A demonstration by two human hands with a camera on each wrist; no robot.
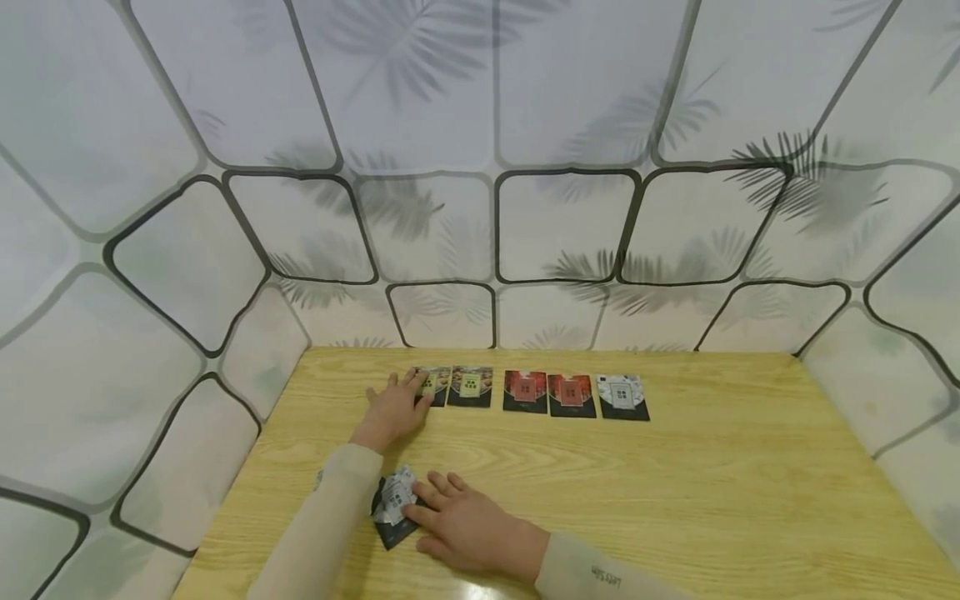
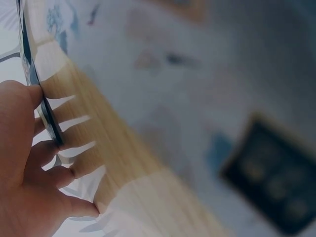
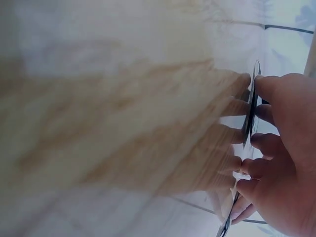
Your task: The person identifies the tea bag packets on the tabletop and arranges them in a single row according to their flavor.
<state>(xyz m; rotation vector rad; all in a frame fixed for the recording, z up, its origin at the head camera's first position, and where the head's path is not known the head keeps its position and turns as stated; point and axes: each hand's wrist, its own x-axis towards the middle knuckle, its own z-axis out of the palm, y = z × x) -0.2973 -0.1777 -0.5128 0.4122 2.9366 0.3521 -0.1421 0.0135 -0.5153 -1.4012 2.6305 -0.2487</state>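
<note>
My left hand lies with fingers spread at the left end of a row of flat square packets, thumb and fingertips on the leftmost green-labelled packet. That hand partly covers the packet; in the left wrist view the packet shows edge-on under the thumb. Closer to me, my right hand rests its extended fingertips on the right side of a white-and-black packet, which lies askew with dark corners sticking out. The right wrist view has the hand with its fingers against a thin packet edge.
Further along the row are a second green-labelled packet, two red packets, one beside the other, and a white-and-black one. The wood-grain table meets patterned curtain walls at the back and sides.
</note>
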